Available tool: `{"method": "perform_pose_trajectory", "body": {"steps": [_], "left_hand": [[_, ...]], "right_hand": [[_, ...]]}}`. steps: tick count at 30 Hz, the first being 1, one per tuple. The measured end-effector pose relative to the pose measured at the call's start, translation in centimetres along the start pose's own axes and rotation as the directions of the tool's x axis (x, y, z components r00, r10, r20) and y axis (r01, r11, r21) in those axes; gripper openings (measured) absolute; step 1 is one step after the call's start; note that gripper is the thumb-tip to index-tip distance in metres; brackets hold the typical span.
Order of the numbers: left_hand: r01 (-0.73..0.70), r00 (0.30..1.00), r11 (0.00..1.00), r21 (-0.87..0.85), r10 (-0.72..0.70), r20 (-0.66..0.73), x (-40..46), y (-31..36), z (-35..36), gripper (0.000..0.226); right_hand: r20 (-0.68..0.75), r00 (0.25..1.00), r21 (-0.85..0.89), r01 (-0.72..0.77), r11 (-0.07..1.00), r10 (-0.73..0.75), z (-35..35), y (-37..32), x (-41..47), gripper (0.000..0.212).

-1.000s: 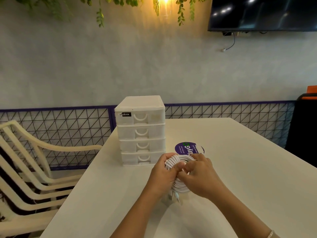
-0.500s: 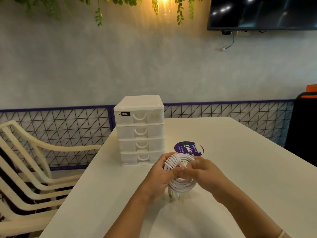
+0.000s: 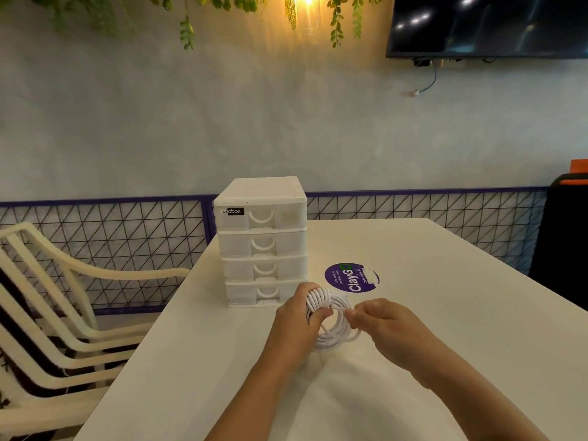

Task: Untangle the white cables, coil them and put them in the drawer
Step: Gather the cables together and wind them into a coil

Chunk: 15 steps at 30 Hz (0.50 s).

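Hanging low at centre frame, the coiled white cable (image 3: pixel 334 326) is gripped by the curled left hand (image 3: pixel 296 323); a strand is pinched by the right hand (image 3: pixel 385 326), before the closed drawer unit (image 3: pixel 262 243).

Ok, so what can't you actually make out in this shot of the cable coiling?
- Head view: the cable's ends and plugs; the left hand and right hand cover parts of the white cable coil.
- Whether any cable remains tangled inside the coil; the loops overlap.
- The contents of the drawer unit; all four drawers are closed and frosted.
- The small print on the purple sticker; too small.
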State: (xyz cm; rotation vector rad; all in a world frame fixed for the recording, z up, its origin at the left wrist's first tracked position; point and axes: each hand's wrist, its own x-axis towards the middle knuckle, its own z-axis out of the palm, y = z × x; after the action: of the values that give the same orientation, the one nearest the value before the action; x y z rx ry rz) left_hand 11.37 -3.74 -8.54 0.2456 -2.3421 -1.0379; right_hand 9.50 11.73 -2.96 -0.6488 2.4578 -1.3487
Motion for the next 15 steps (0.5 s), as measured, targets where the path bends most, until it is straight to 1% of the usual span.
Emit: {"method": "perform_pose_trajectory", "body": {"steps": [4,6,8,10,13,15], "left_hand": [[0.039,0.999,0.997,0.061,-0.037,-0.019,0.2,-0.3,0.2,0.033],[0.041,0.999,0.995,0.089,-0.038,-0.027,0.2,-0.2,0.1,0.037],[0.026,1.0,0.993,0.119,-0.026,0.0,0.2,-0.1,0.0,0.046],[-0.018,0.999,0.985,0.172,0.01,0.045,0.0,0.1,-0.3,0.053],[-0.091,0.995,0.97,0.225,0.079,0.063,-0.2,0.0,-0.5,0.043],[-0.103,0.994,0.975,0.197,0.095,0.05,-0.2,0.0,-0.6,0.038]], "right_hand": [[0.007,1.0,-0.05,0.006,0.999,-0.006,-0.2,-0.1,-0.9,0.037],[0.037,0.999,-0.077,0.019,0.997,-0.016,-0.2,-0.3,-1.3,0.036],[0.037,0.998,-0.105,0.056,0.993,-0.053,-0.6,-0.4,-1.5,0.034],[0.002,0.993,-0.213,0.116,0.97,-0.118,-1.4,-0.5,-1.5,0.031],[-0.017,0.984,-0.355,0.158,0.921,-0.175,-3.2,-0.1,-1.2,0.023],[0.022,0.99,-0.372,0.137,0.918,-0.138,-4.6,0.2,-1.1,0.023]]}}
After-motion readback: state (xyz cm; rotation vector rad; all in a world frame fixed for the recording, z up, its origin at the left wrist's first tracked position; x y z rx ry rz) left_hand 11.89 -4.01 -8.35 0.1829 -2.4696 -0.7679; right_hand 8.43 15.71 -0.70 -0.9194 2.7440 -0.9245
